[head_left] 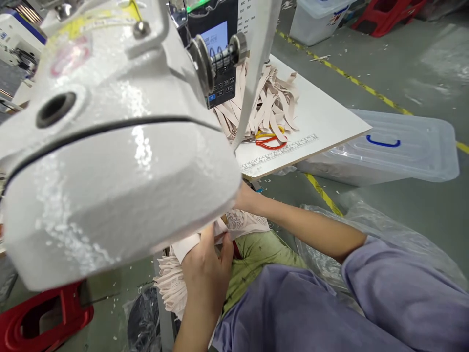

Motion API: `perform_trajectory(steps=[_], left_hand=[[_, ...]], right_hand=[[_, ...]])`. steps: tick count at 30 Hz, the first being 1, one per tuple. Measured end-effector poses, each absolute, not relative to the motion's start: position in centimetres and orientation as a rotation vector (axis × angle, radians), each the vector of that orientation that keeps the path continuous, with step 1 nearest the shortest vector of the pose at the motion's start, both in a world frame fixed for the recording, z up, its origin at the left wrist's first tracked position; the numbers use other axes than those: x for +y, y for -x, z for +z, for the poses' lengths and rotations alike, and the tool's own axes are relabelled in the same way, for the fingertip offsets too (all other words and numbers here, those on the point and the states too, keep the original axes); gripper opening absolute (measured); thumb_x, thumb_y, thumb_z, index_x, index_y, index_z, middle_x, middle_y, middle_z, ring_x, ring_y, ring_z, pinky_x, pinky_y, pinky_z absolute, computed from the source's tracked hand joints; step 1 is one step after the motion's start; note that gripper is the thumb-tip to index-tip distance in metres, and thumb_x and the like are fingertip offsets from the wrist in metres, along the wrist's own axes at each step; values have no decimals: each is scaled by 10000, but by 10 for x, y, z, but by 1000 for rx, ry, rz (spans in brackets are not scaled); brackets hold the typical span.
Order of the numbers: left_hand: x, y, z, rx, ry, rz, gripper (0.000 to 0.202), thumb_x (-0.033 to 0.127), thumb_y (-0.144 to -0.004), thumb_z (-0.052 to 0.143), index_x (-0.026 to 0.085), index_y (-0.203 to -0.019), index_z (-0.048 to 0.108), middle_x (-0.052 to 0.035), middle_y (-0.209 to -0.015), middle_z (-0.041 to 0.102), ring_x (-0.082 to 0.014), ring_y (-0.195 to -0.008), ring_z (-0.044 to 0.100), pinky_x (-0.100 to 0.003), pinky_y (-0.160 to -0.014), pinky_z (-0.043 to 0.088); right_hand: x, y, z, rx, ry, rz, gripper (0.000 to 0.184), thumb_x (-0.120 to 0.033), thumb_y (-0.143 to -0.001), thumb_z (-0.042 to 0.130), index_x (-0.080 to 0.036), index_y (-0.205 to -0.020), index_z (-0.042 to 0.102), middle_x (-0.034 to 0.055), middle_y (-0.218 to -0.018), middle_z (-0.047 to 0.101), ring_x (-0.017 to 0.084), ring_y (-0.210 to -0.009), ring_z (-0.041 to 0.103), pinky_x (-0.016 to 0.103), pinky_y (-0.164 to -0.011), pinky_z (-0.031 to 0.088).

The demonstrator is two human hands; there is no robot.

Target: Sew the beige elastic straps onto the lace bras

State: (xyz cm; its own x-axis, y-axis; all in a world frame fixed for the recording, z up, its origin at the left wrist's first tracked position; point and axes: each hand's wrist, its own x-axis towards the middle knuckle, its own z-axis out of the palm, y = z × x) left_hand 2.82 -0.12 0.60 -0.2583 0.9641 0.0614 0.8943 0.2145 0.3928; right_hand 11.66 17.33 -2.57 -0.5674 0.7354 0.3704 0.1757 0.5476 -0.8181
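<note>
A pale pink lace garment piece (251,221) with a smooth band lies across the lap, partly under the head of a white sewing machine (120,190). My left hand (207,264) is closed on the band edge of this piece, thumb against the fingers. A smooth pale strip (185,246) shows beside its knuckles. My right hand (246,198) is at the far side of the lace, close under the machine head. The machine hides its fingers, so their grip does not show. Below my left hand hangs a gathered stack of pale lace pieces (172,283).
A white tabletop (330,124) carries a heap of pale fabric strips (271,100), red-handled snips (271,143) and a printed ruler scale. A control panel (216,49) stands behind the machine. Lidded plastic bins (410,142), red stools (44,318) and plastic sheeting surround the seat.
</note>
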Motion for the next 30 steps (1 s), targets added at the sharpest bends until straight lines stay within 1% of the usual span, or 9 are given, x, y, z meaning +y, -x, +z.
perform_trajectory(steps=[5,9,12,15,20,23,27,28,30], left_hand=[[-4,-25,5,2349,-1710,531,522,381,-919,585,234,-1409,476,-35,-863,775,-217,-596,665,-300,-548,428],[-2,-27,0,2267,-1752,585,517,392,-926,561,241,-1413,485,-59,-883,772,-204,-590,657,-283,-533,422],[-3,-28,2,2292,-1688,587,510,402,-934,548,240,-1414,486,-45,-829,768,-197,-548,640,-278,-509,406],[-5,-28,5,2336,-1663,565,499,420,-927,557,240,-1391,508,-60,-885,770,-222,-638,686,-291,-554,450],[-11,-28,1,2441,-1604,601,689,522,-902,563,172,-1472,393,-151,-1094,738,-299,-794,732,-355,-611,531],[-16,-34,-11,2481,-1607,638,895,572,-875,581,108,-1546,215,-256,-1354,591,-375,-1045,694,-431,-760,575],[-33,-63,-33,2322,-1889,725,987,463,-872,652,132,-1584,53,-270,-1525,404,-395,-1357,481,-484,-1004,514],[-39,-71,-38,2246,-1984,740,990,435,-874,659,126,-1585,42,-274,-1528,396,-397,-1384,448,-501,-1039,491],[-50,-84,-42,2100,-2082,722,971,421,-887,643,93,-1580,46,-300,-1472,456,-403,-1330,510,-513,-998,522]], right_hand=[[175,-114,-28,-1959,753,1102,173,-250,-801,616,-219,-970,598,44,-919,627,232,-826,612,377,-738,531],[176,-117,-33,-1911,764,1203,306,-236,-788,613,-209,-1092,582,47,-971,632,187,-697,581,347,-670,515],[174,-118,-34,-1930,748,1188,356,-238,-787,618,-217,-1140,573,51,-1011,648,202,-741,591,361,-713,508],[170,-117,-33,-1901,733,1194,357,-252,-813,621,-225,-1165,568,54,-1079,655,200,-782,593,367,-777,500],[154,-137,-41,-1640,758,1405,403,-341,-897,595,-237,-1271,489,63,-1181,600,121,-681,538,286,-658,477],[138,-160,-44,-1656,801,1517,353,-429,-911,602,-215,-1180,519,72,-1132,609,151,-823,589,285,-709,489],[109,-188,-41,-1818,757,1597,407,-511,-867,655,-196,-1111,574,71,-1070,653,197,-954,613,319,-826,495],[103,-194,-40,-1853,756,1604,375,-503,-873,651,-189,-1071,601,61,-1022,663,193,-922,616,313,-813,493],[94,-206,-37,-1865,790,1635,303,-470,-908,612,-172,-960,638,36,-889,661,170,-808,606,288,-739,482]])
